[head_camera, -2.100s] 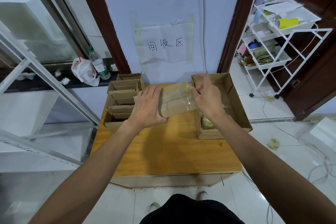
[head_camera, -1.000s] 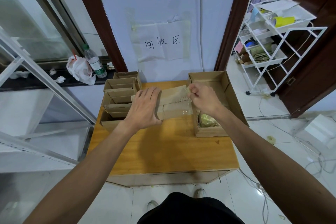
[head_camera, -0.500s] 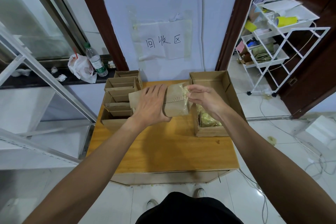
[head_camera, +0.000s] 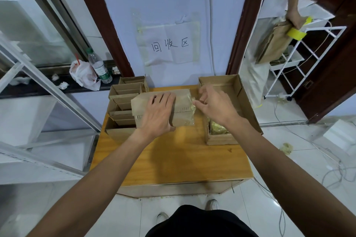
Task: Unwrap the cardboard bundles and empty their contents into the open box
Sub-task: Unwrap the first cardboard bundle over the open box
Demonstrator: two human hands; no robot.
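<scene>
Pressing flat on the cardboard bundle [head_camera: 182,110], the left hand [head_camera: 158,114] lies with its fingers straight and slightly spread across the top, gripping nothing. The bundle sits toward the back of the desk [head_camera: 173,158]. Its left end overlaps the stack of empty cardboard sleeves [head_camera: 124,100] at the back left corner, and its right end is just beside the open box [head_camera: 248,102]. The right hand [head_camera: 216,107] hovers at that right end, fingers loosely curled, fingertips [head_camera: 201,100] at the yellowish clear wrap [head_camera: 193,106]; motion blur hides whether they pinch it. The open box stands along the desk's right edge, with a yellowish crumpled wad [head_camera: 218,129] in its near end. On the wall behind hangs 1 paper sign [head_camera: 170,44]. At the upper right, another person's hand [head_camera: 293,18] holds folded cardboard [head_camera: 273,44] and a yellow tape roll [head_camera: 296,33].
</scene>
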